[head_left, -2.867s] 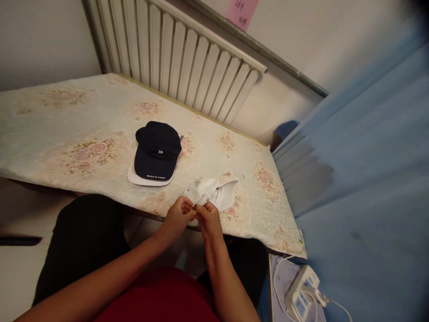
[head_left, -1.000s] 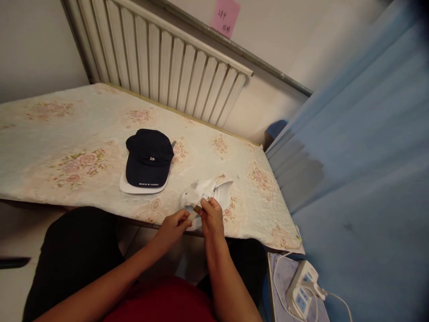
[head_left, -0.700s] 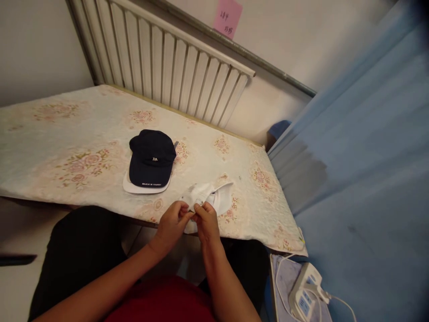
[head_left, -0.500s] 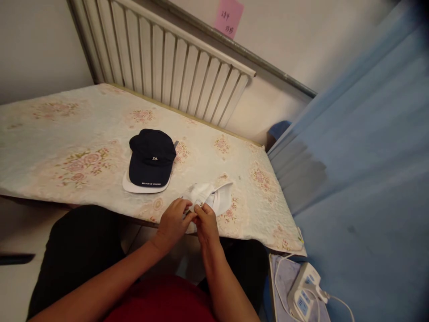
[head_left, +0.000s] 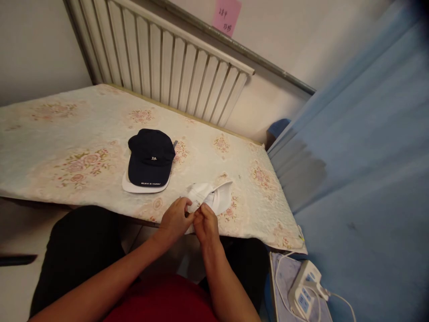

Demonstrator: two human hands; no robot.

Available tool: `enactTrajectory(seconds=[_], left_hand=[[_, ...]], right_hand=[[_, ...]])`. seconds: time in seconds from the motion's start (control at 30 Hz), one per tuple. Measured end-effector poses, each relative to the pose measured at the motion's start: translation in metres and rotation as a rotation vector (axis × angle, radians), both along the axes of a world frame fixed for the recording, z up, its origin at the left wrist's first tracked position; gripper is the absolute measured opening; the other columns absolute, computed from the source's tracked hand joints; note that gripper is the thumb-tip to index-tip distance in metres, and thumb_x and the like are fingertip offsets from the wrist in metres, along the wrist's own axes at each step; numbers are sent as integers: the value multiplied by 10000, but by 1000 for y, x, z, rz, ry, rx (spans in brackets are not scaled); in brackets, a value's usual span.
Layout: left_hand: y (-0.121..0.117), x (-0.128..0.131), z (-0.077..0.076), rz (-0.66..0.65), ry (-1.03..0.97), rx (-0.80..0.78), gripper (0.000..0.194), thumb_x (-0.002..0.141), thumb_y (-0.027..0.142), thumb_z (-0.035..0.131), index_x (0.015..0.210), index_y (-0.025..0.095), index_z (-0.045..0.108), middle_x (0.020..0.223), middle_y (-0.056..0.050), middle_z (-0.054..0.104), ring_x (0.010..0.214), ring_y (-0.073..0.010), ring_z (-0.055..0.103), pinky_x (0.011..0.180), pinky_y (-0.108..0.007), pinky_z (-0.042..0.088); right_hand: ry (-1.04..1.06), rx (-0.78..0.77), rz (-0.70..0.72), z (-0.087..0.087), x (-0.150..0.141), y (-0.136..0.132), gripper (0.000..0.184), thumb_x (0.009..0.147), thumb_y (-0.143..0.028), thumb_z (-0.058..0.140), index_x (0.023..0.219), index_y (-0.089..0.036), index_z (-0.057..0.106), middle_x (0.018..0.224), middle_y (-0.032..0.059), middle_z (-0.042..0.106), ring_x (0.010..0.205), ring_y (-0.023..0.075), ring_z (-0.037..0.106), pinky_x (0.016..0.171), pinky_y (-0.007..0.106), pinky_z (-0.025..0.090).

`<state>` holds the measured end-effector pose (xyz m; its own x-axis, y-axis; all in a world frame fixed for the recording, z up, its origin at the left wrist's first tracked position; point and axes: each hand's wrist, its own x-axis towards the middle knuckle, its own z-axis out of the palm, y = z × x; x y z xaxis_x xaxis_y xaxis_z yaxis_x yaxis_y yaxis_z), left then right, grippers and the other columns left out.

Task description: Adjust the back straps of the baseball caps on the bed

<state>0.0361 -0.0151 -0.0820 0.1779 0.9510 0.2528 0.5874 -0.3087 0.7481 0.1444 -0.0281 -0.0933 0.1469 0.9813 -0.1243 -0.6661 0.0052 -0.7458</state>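
Floral cloth [head_left: 197, 143] lies between radiator [head_left: 177, 67] and blue curtain [head_left: 355, 170], both hands [head_left: 175, 219] pinching a white cap [head_left: 222, 199].

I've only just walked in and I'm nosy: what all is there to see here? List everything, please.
Dark cap: one, navy, on the sheet
White brim: one, under the dark cap
White cap: one, at the hands
Sheet: one, pale floral
Radiator: one, off-white, behind the sheet
Pipe: one, grey, above the radiator
Note: one, pink, on the wall
Curtain: blue, right
Power strip: one, white, lower right
Cable: at least one, white, at the strip
Unclear item: one, blue, by the curtain
Bar: one, black, lower left
Legs: two, black-clad
Top: one, red
Hands: two, left and right
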Motion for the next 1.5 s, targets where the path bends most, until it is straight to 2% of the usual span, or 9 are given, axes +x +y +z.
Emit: enactTrajectory(seconds=[0.2,0.5,0.7,0.83,0.93,1.13,1.33,1.5], left_hand=[[0,-1,-4,-8,-22,-57,115,702,198,537,795,227,475,707,24,483,669,-169,496,621,-281,383],[0,0,-5,-25,-181,-268,115,686,259,557,685,221,449,593,61,442,561,-132,432,549,-249,333],[-1,0,-1,-15,-256,-316,146,657,246,573,651,218,430,573,69,415,551,-124,409,546,-249,326],[-1,1,3,10,-291,-308,128,682,259,560,664,217,440,586,64,429,564,-128,429,558,-254,345],[-1,2,3,24,-310,-292,111,699,265,555,712,216,457,608,59,449,580,-134,457,569,-258,370],[-2,3,-5,61,-244,-130,121,732,213,540,834,207,476,701,33,503,650,-151,516,651,-287,433],[-5,0,-16,-27,-95,159,70,809,167,491,870,187,519,785,-19,542,744,-180,538,710,-325,458],[-6,-4,-22,-101,-68,316,93,847,145,490,922,180,531,858,-47,573,838,-193,545,762,-339,467]], right_hand=[[15,12,75,7,-2,2,225,742,-286,635,952,-205,639,1022,47,693,964,196,639,834,326,511],[47,36,99,-6,4,4,211,675,-274,655,872,-204,624,960,57,703,1001,227,629,859,372,509],[85,1,98,-10,5,6,143,660,-263,665,777,-207,605,951,38,704,942,203,652,793,324,527],[144,12,129,-11,5,4,145,676,-199,655,816,-200,618,927,30,708,873,193,663,717,308,539],[156,15,141,-11,4,3,164,682,-169,664,840,-196,628,914,22,712,835,174,662,734,301,537],[147,28,127,-10,3,3,191,667,-189,697,847,-191,633,939,36,722,904,192,664,821,313,528],[170,45,135,-14,3,2,226,697,-167,677,916,-196,628,977,35,715,923,185,657,829,317,526],[170,54,125,-16,4,2,232,704,-157,678,928,-196,630,965,31,716,911,172,651,870,318,512]])
